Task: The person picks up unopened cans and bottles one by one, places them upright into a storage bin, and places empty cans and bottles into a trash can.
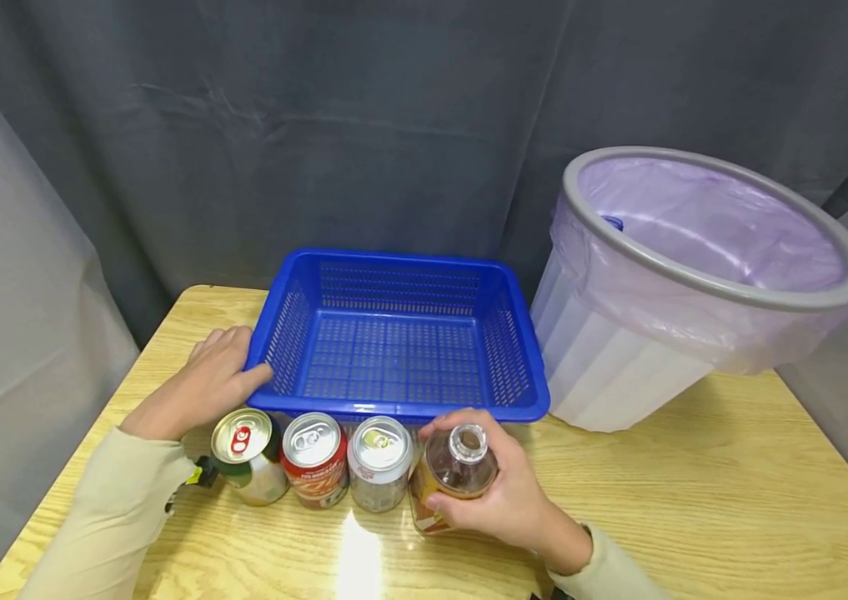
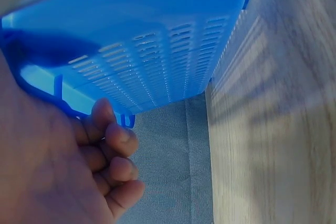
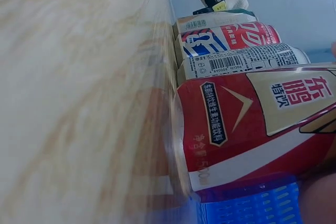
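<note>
My left hand (image 1: 213,379) grips the left rim of a blue plastic basket (image 1: 363,409), thumb over the edge; the left wrist view shows its fingers curled by the basket's outer wall (image 2: 173,14). My right hand (image 1: 509,492) holds a capless drink bottle (image 3: 252,129) with a red and cream label, upright at the right end of a row. Left of the bottle stand a white can (image 1: 380,475), a red can (image 1: 314,467) and a green and gold can (image 1: 254,479), all upright before the basket's front side.
Right of the basket stands a tall white bin (image 1: 604,358) with a grey rim and purple liner (image 1: 694,200); a small blue item (image 1: 614,222) shows inside it. The wooden table (image 1: 731,500) ends at a dark curtain (image 1: 393,125) behind.
</note>
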Demonstrator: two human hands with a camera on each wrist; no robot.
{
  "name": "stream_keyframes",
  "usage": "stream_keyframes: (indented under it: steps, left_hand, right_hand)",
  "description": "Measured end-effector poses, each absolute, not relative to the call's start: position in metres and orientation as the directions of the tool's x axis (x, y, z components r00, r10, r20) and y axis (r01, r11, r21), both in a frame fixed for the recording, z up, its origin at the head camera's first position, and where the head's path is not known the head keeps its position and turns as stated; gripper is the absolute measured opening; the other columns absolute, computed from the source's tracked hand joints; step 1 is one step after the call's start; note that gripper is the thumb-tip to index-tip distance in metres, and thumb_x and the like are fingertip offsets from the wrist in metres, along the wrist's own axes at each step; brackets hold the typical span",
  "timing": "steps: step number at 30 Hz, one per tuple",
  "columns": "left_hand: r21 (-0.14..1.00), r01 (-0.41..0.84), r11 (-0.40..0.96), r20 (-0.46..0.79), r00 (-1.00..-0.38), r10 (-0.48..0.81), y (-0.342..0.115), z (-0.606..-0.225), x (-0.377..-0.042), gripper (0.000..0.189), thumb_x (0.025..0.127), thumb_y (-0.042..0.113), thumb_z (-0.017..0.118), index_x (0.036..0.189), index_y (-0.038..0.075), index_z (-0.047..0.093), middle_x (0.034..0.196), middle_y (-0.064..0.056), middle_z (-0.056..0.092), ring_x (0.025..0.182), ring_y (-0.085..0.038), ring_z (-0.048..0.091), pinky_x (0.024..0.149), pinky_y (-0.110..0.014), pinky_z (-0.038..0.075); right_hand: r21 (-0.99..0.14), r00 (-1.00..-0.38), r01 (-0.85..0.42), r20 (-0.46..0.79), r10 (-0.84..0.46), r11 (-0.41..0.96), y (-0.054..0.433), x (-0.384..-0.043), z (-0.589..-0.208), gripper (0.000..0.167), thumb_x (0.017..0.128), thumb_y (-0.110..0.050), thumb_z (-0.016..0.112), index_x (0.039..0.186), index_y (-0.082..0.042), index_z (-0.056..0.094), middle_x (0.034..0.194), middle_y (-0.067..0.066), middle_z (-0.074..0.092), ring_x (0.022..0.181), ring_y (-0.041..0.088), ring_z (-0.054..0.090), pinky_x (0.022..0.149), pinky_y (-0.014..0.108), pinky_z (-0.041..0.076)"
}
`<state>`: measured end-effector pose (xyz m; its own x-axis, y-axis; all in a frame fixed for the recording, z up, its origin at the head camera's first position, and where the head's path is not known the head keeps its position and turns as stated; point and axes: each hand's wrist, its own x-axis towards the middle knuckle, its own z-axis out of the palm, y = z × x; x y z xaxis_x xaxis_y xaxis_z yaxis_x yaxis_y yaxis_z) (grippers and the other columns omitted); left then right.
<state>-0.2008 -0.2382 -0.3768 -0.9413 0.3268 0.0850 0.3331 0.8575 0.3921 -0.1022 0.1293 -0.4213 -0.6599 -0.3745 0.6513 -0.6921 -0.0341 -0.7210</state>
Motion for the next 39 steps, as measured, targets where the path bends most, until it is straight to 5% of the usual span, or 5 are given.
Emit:
stream_keyframes:
  steps: [39]
  left_hand:
    - [0.403,0.325,0.855,0.074,-0.943,0.324,-0.2379,-0.3743,-0.2007,0.040,0.098,0.029,0.052,0.121,-0.004,0.054,0.109,-0.017,0.061,0.106,-0.035,0.047,0.091,-0.049,0.034]
  right_hand:
    - [-0.726,-0.658,-0.684,0.656,-0.369,-0.071,0.1280,-0.1024,-0.4218,0.068,0.069,0.002,0.088,0.125,0.008,0.051,0.119,0.022,0.068,0.118,0.016,0.068,0.100,0.028,0.056]
